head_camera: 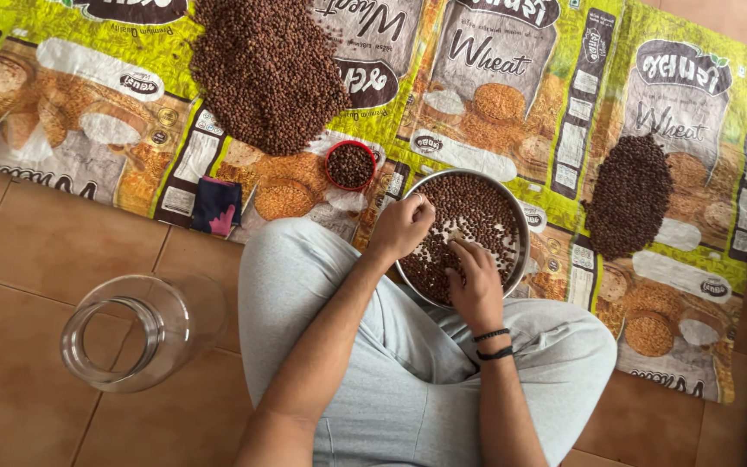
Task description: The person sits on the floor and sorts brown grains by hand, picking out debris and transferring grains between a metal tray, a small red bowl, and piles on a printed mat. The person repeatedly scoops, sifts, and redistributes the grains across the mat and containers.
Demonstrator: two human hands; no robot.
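A round steel plate (pixel 512 212) rests against my knees, spread with brown chickpeas (pixel 477 207). My left hand (pixel 401 227) sits at the plate's left rim, fingers curled in with the fingertips pinched together; whether they hold a grain is too small to tell. My right hand (pixel 475 284) lies inside the plate near its lower edge, fingers bent and touching the chickpeas. Black bands circle my right wrist.
A printed plastic sack sheet (pixel 564 104) covers the tiled floor. On it lie a large heap of chickpeas (pixel 265 69), a darker smaller heap (pixel 631 195) and a small red bowl (pixel 350 165) of grains. A clear jar (pixel 136 333) lies on the tiles; a dark cloth (pixel 216 206) is nearby.
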